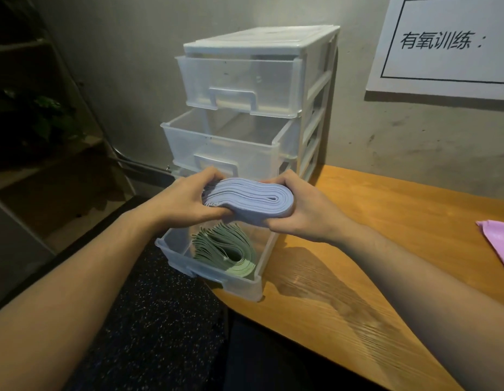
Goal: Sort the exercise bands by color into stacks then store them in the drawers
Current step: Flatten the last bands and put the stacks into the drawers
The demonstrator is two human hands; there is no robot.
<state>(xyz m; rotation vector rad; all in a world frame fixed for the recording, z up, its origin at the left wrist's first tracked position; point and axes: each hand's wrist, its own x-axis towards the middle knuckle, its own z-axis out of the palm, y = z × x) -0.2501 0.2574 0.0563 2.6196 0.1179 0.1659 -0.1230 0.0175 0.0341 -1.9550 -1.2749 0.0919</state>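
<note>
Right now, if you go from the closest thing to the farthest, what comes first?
Bottom drawer with green bands → blue bands held in both hands → open middle drawer → top drawer → wall poster.

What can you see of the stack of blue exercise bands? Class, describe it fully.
The stack of blue exercise bands is a thick bundle of flat, pale blue, rubbery-looking strips, folded over so the layered edges face up in a long loop. It is held level in the air, the left hand gripping one end and the right hand the other. It hangs above the open bottom drawer, in front of the open middle drawer.
</note>
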